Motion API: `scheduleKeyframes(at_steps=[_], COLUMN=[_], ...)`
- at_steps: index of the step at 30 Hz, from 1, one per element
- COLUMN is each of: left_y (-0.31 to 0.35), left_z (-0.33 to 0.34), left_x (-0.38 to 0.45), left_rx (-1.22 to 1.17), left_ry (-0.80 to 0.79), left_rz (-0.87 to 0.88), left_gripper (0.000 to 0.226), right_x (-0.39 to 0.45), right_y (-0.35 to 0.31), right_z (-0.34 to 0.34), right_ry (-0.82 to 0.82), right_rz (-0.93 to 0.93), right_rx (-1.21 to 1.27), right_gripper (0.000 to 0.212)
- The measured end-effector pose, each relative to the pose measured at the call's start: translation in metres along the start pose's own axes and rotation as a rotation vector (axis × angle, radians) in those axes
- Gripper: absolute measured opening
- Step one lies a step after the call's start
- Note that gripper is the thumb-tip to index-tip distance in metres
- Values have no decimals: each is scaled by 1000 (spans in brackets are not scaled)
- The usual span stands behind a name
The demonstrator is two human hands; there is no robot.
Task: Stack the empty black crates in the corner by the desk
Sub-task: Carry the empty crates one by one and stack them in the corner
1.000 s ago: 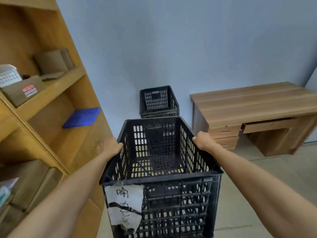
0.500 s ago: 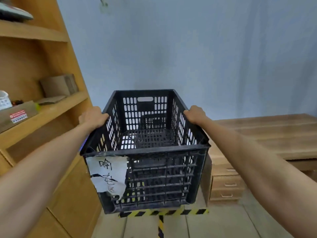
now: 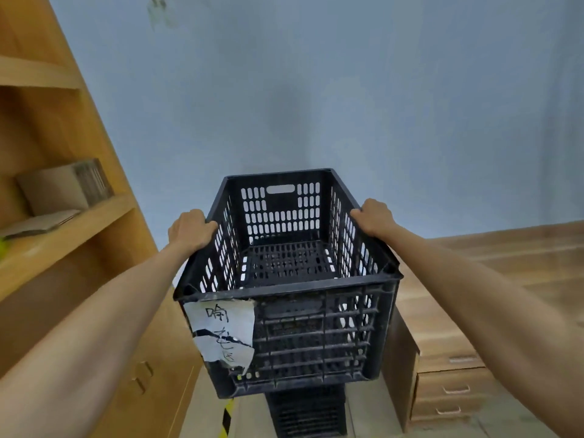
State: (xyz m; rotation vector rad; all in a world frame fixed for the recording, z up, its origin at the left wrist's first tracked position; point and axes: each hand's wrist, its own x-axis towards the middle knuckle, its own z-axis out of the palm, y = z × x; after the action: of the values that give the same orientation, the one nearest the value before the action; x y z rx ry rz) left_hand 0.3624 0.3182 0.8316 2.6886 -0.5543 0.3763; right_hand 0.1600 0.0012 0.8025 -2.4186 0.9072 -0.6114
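Both hands, left hand [image 3: 192, 229] and right hand [image 3: 374, 217], curl their fingers over opposite rims of the empty black crate [image 3: 286, 279], holding it level above the lower crate [image 3: 308, 411] below them, likely for straight nesting.

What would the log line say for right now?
left hand: grips crate rim | right hand: grips crate rim | black crate: empty, above lower crate | desk: right

Held crate [image 3: 286, 279]: matt black perforated plastic, dusty, torn white paper label [image 3: 222, 333] on near wall. Right of crate, desk [image 3: 448, 336]: smooth wood-grain laminate. Left, shelving [image 3: 63, 235]: matt wood.
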Motion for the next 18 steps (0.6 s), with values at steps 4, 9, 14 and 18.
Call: scheduleKeyframes(at_steps=[4, 9, 14, 18], left_y=[-10, -20, -26, -32], left_z=[39, 84, 123, 163], left_x=[71, 151, 211, 243], left_rx=[-28, -1, 11, 33], left_ry=[4, -6, -43, -61], left_rz=[2, 47, 36, 8], left_gripper=[33, 30, 29, 28], right_x=[66, 129, 184, 225], right_y=[-14, -15, -16, -12], right_z=[33, 87, 126, 156], right_ry=[15, -17, -35, -93], right_rz=[2, 48, 58, 84], right_rx=[-1, -12, -2, 4], right_gripper=[36, 23, 20, 18])
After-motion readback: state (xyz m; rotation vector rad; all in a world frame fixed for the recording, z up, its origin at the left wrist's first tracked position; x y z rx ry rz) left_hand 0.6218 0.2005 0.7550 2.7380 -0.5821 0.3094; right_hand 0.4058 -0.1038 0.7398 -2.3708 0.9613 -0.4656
